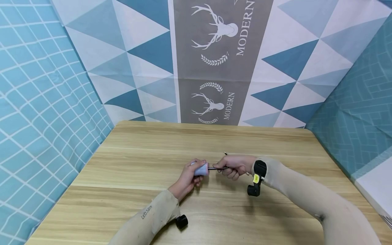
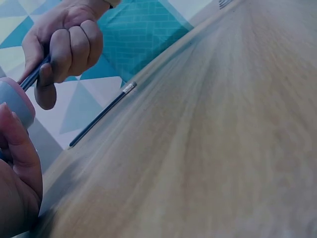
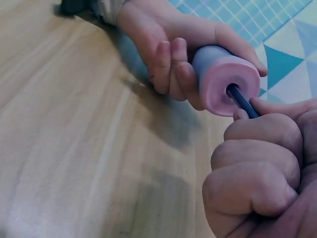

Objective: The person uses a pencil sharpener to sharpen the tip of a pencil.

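Observation:
My left hand (image 1: 187, 177) grips a pale blue pencil sharpener (image 1: 200, 169) with a pink front, held on its side above the table. A dark pencil (image 1: 216, 168) sits with one end inside the round hole of the pink face (image 3: 216, 94), as the right wrist view shows. My right hand (image 1: 235, 165) pinches that pencil close to the hole, its other fingers curled into the palm (image 3: 257, 173). A second dark pencil (image 2: 101, 117), with a silver band at one end, lies on the table beyond my right hand, partly hidden by it in the head view.
The wood-grain table (image 1: 137, 163) spreads around both hands. Patterned cloth (image 1: 147, 61) hangs behind its far edge, with blue cloth (image 1: 36, 102) at the left. A white object (image 1: 376, 187) stands by the right edge.

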A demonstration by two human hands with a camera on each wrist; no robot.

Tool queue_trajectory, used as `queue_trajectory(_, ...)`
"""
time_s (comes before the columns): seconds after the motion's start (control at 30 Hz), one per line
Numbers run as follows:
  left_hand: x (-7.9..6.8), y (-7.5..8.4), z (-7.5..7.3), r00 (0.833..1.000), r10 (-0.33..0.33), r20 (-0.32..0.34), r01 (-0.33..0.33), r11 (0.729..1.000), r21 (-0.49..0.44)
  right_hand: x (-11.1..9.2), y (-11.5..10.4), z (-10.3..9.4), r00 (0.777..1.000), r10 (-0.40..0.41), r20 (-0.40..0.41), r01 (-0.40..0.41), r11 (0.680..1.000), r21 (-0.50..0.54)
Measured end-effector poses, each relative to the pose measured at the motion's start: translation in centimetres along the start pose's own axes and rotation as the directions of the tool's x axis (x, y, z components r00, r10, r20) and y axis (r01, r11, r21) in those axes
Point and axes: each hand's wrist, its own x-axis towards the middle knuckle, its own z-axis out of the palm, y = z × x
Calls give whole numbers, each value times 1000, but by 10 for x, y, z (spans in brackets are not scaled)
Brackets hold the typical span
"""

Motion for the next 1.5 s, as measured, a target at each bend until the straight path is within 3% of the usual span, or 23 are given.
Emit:
queue_trajectory(0.1,1,0,0,1000,-6,-1,6,1000,-8,0,-3,-1,1000,-4,10,4,1000,-10)
queue_trajectory(0.27,1,1,-1,1000,-10,2,10,1000,-9,-5,-2,4,989,-130,-77,119,984,-130)
queue_trajectory(0.37,0,2,-1,1000,-14,6,14,1000,2,-10,2,7,960,-245,-133,200,937,-285)
queue_trajectory(0.43,0,2,-1,1000,-17,10,17,1000,9,-15,4,9,923,-352,-154,258,866,-429)
queue_trajectory(0.5,0,2,-1,1000,-20,14,20,1000,12,-19,8,9,866,-480,-143,314,743,-591)
queue_trajectory(0.53,0,2,-2,1000,-22,14,21,1000,12,-20,9,10,829,-544,-128,334,667,-666)
queue_trajectory(0.67,-1,2,-2,1000,-13,18,13,1000,12,-21,17,9,650,-760,-6,336,294,-895)
queue_trajectory(0.77,-1,1,-2,1000,-2,16,2,1000,-3,-15,24,9,528,-839,132,263,13,-965)
queue_trajectory(0.87,-1,0,-3,1000,4,14,-3,1000,-21,-7,31,10,434,-857,278,120,-251,-961)
queue_trajectory(0.93,-1,-1,-3,1000,2,14,-2,1000,-27,-1,34,11,391,-848,358,9,-386,-923)
queue_trajectory(1.03,0,-2,-3,1000,6,18,-5,1000,-28,5,37,11,353,-822,446,-122,-513,-850)
queue_trajectory(1.1,0,-2,-3,1000,9,25,-8,1000,-24,9,39,10,330,-810,484,-165,-555,-815)
queue_trajectory(1.17,0,-2,-3,999,9,31,-8,1000,-24,12,41,9,313,-803,508,-182,-575,-797)
queue_trajectory(1.23,0,-2,-3,999,7,34,-6,1000,-23,14,41,10,301,-805,511,-175,-573,-800)
queue_trajectory(1.3,0,-1,-3,999,3,35,-2,1000,-26,15,39,12,297,-822,485,-137,-540,-831)
queue_trajectory(1.37,0,-1,-3,1000,-4,31,5,999,-32,16,37,16,311,-851,423,-71,-465,-883)
queue_trajectory(1.4,0,0,-3,1000,-8,30,9,999,-35,15,35,18,322,-868,379,-32,-410,-912)
queue_trajectory(1.5,0,1,-4,999,-16,37,17,999,-38,12,29,25,391,-894,218,105,-192,-976)
